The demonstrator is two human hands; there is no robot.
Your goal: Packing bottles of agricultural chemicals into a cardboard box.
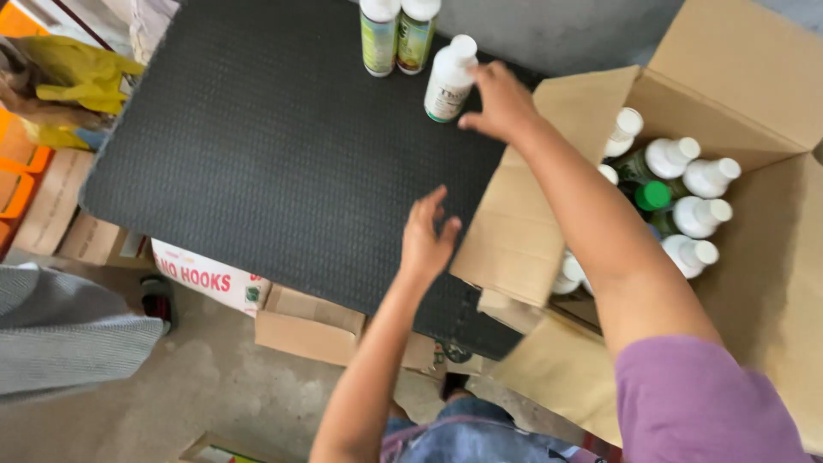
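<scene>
A dark ribbed mat covers the surface. Near its front edge the left hand hovers open, fingers spread, holding nothing. At the far edge stand two bottles with green labels (their tops cut off by the frame). Just beside them the right hand touches a tilted white bottle, fingers loosely curled at its side rather than wrapped round it. To do this well, judging from the tilt, the bottle wants setting flat on its base, close to the pair without knocking them. At the right edge an open box holds more white-capped bottles, one green-capped; a flap hides several, and motion blurs the labels.
</scene>
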